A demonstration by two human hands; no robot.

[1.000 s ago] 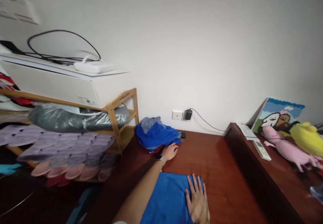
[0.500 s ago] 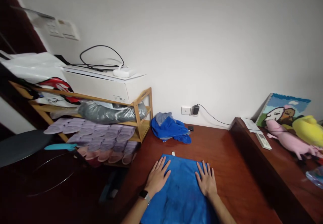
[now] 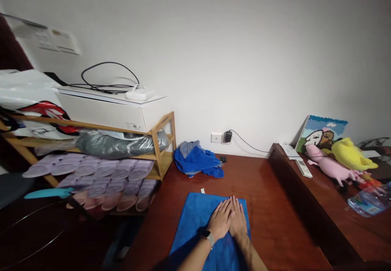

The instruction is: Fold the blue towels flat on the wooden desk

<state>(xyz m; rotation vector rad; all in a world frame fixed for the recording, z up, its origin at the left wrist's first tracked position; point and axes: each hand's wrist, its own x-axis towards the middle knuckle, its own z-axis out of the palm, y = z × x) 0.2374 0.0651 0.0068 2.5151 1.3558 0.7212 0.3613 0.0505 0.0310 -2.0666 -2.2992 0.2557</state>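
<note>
A blue towel (image 3: pixel 191 222) lies spread flat on the reddish-brown wooden table (image 3: pixel 275 222), with a small white tag (image 3: pixel 202 190) at its far edge. My left hand (image 3: pixel 220 220) rests palm down on the towel, fingers stretched out, a watch on its wrist. Right beside it, touching it, my right hand (image 3: pixel 238 221) also lies flat on the towel near the far right corner. Neither hand grips anything. Farther back, against the wall, sits a crumpled heap of blue and grey cloth (image 3: pixel 198 161).
On the left stands a wooden rack (image 3: pixel 165 157) with purple slippers (image 3: pixel 119 169) and a white box (image 3: pixel 104 108). A black charger (image 3: pixel 228 136) is plugged into the wall. The raised right ledge holds a remote (image 3: pixel 304 168), a pink plush toy (image 3: pixel 330 167) and a plastic bottle (image 3: pixel 368 201).
My left hand has slid right across the towel, and my right hand has come slightly inward to meet it. The view has turned a little to the right.
</note>
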